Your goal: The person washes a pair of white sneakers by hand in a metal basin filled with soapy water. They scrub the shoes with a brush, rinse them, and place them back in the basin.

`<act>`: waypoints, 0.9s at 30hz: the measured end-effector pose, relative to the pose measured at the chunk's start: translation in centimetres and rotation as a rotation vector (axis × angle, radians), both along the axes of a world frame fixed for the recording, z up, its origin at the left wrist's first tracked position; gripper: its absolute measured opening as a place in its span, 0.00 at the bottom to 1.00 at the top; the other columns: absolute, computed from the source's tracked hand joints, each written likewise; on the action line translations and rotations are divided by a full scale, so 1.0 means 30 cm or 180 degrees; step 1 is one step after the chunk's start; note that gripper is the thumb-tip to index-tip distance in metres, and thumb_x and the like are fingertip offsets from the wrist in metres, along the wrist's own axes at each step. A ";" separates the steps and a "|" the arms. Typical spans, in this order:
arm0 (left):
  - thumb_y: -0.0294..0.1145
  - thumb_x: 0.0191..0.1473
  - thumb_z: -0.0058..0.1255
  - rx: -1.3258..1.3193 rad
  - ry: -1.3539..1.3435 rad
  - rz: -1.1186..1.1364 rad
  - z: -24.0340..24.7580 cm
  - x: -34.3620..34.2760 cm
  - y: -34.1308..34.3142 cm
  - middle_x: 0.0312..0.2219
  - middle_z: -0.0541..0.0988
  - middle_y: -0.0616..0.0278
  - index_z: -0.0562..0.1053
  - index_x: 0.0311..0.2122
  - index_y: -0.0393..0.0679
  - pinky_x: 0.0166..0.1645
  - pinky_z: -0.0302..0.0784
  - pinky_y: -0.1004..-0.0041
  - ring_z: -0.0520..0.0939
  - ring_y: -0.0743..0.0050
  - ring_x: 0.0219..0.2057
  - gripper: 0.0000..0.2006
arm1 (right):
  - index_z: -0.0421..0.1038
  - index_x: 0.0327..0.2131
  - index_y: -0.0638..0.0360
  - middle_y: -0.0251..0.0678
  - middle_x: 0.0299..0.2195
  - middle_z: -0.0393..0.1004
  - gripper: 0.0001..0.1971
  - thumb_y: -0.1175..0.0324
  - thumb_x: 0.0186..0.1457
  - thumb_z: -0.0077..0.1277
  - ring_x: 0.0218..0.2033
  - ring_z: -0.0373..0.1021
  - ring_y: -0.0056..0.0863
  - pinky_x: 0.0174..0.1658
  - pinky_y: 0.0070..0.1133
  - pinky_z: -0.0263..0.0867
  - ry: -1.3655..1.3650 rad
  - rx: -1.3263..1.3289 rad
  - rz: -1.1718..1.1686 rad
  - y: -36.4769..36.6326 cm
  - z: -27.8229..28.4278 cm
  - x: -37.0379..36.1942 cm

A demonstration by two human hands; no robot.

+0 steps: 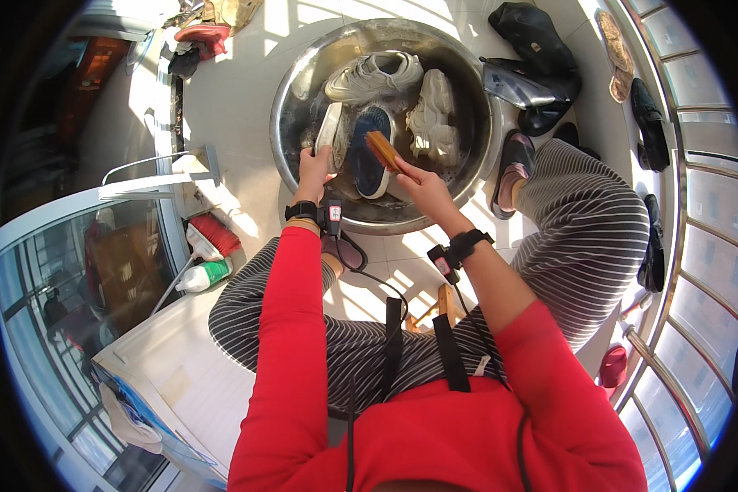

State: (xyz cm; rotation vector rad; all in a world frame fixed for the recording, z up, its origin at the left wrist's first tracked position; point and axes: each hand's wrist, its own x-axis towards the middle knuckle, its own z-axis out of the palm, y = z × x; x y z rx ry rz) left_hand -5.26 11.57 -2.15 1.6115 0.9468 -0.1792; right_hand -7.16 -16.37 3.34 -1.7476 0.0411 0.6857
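Note:
My left hand is closed on the near end of a shoe, tilted on its side with its pale sole edge showing. Between the fingers and thumb of my right hand is a wooden-backed scrubbing brush. The brush is over a dark blue shoe with a white rim; whether its bristles touch it I cannot tell. All this happens inside a wide round metal basin. A whitish sneaker lies at the basin's far side, and another pale shoe rests at its right.
Black boots lie right of the basin. Dark shoes line the ledge by the metal railing. At left are a red-bristled broom and a white-and-green bottle. Wristband cables hang near my knees.

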 end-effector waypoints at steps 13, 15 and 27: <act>0.53 0.65 0.37 -0.1710 -0.0459 0.0629 0.338 -0.201 -0.233 0.49 0.74 0.61 0.67 0.55 0.49 0.49 0.75 0.58 0.75 0.63 0.49 0.22 | 0.64 0.62 0.29 0.46 0.29 0.73 0.23 0.58 0.63 0.47 0.32 0.73 0.46 0.38 0.34 0.68 -0.1347 -0.0495 0.0749 0.060 0.168 -0.181; 0.55 0.66 0.37 -0.1870 -0.0596 0.0619 0.331 -0.218 -0.275 0.49 0.73 0.60 0.66 0.54 0.52 0.48 0.75 0.57 0.74 0.64 0.49 0.22 | 0.65 0.60 0.26 0.44 0.27 0.70 0.22 0.55 0.62 0.47 0.30 0.73 0.44 0.36 0.35 0.70 -0.1742 -0.0719 0.0595 0.055 0.178 -0.171; 0.57 0.67 0.30 -0.1725 -0.0426 0.0446 0.245 -0.205 -0.379 0.45 0.74 0.60 0.66 0.52 0.51 0.39 0.75 0.58 0.75 0.61 0.43 0.23 | 0.66 0.60 0.34 0.43 0.29 0.71 0.24 0.60 0.58 0.51 0.19 0.73 0.38 0.23 0.30 0.71 -0.2808 -0.1816 0.1012 -0.023 0.248 -0.181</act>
